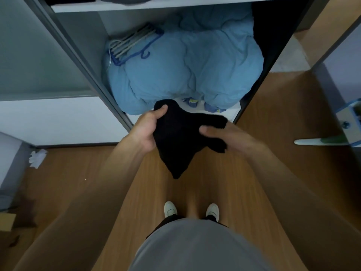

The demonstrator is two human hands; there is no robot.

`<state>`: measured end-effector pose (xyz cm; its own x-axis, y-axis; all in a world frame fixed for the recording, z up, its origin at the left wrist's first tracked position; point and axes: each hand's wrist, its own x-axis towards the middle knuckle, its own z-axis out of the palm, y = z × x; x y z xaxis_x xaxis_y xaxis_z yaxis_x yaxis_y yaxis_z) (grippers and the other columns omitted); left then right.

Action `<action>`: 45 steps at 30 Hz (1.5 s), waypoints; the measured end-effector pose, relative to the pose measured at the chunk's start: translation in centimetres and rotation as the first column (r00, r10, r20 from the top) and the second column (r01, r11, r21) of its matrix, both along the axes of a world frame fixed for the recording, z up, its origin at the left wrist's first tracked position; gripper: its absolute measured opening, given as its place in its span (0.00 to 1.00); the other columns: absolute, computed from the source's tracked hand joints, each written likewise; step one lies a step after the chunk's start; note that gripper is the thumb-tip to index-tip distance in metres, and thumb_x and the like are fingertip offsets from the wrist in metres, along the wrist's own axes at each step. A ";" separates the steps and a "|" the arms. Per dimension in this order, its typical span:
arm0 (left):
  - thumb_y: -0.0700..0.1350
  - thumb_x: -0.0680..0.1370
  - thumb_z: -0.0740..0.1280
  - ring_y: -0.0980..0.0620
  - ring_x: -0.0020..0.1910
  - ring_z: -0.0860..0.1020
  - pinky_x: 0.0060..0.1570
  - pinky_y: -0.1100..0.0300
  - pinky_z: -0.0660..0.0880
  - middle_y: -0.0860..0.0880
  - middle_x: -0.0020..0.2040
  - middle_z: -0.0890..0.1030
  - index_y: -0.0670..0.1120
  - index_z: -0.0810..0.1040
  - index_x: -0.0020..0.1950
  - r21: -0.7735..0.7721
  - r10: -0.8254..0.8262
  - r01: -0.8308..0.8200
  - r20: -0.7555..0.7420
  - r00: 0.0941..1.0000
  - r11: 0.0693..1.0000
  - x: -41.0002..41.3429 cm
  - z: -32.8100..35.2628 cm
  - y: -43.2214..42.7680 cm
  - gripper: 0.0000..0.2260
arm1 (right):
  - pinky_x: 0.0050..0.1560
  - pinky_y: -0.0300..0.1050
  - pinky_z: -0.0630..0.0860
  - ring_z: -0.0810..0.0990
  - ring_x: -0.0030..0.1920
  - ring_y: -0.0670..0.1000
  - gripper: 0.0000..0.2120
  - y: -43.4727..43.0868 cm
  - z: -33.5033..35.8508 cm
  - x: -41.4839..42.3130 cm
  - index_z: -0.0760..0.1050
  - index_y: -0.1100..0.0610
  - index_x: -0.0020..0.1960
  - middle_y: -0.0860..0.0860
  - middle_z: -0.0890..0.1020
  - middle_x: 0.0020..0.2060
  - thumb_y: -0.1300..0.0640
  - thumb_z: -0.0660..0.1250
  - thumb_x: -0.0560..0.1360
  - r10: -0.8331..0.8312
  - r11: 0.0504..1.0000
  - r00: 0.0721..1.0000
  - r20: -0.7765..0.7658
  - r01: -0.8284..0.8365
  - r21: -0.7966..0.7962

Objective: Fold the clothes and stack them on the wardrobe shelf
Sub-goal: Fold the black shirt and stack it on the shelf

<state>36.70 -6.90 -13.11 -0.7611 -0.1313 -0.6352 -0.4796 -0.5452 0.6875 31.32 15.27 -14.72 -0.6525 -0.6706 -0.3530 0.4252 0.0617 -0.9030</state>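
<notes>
— Where's the garment [175, 141]?
— In the air between both hands, at the wardrobe's [86, 61] front edge, just before the duvet [185, 65]
— And the hands?
— Left hand [145, 132] pinches its top-left corner; right hand [224, 133] grips its right side, thumb on the cloth

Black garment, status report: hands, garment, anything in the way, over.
Both left hand and right hand grip the black garment. Garment bunched, held in the air, not yet shelved. Ahead, blue duvet with hangers fills the wardrobe compartment.
</notes>
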 end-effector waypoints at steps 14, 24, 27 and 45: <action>0.46 0.78 0.70 0.48 0.61 0.81 0.52 0.61 0.80 0.45 0.61 0.83 0.46 0.80 0.64 -0.046 -0.178 0.172 -0.230 0.957 0.984 0.4 -1.3 -0.4 0.14 | 0.58 0.48 0.81 0.85 0.56 0.52 0.13 -3.1 1.0 0.6 0.79 0.57 0.62 0.54 0.86 0.54 0.55 0.69 0.79 -0.358 0.927 0.910 0.211 0.373 -0.039; 0.36 0.81 0.63 0.45 0.57 0.83 0.51 0.56 0.80 0.42 0.56 0.84 0.43 0.80 0.61 0.001 -0.138 0.147 -0.336 0.932 0.989 0.1 0.0 1.1 0.11 | 0.60 0.46 0.79 0.82 0.60 0.54 0.24 -0.3 0.6 0.3 0.74 0.56 0.69 0.55 0.84 0.59 0.57 0.73 0.74 -0.160 0.984 0.977 0.139 0.169 -0.059; 0.35 0.80 0.63 0.44 0.57 0.82 0.51 0.56 0.80 0.42 0.57 0.84 0.42 0.79 0.63 0.013 -0.173 0.188 -0.335 0.926 0.982 -0.1 0.7 1.2 0.13 | 0.61 0.47 0.79 0.83 0.59 0.51 0.30 -0.7 0.7 0.7 0.75 0.56 0.67 0.52 0.85 0.57 0.54 0.78 0.67 -0.163 0.987 0.983 0.081 0.162 0.018; 0.50 0.73 0.74 0.48 0.55 0.83 0.52 0.62 0.79 0.48 0.53 0.86 0.45 0.80 0.62 -0.302 -0.440 0.394 -0.101 0.892 0.868 1.7 -3.8 0.4 0.19 | 0.45 0.47 0.84 0.86 0.50 0.56 0.10 -0.8 1.5 -0.6 0.81 0.62 0.57 0.58 0.86 0.52 0.61 0.70 0.77 -0.411 0.907 0.820 0.398 0.412 0.088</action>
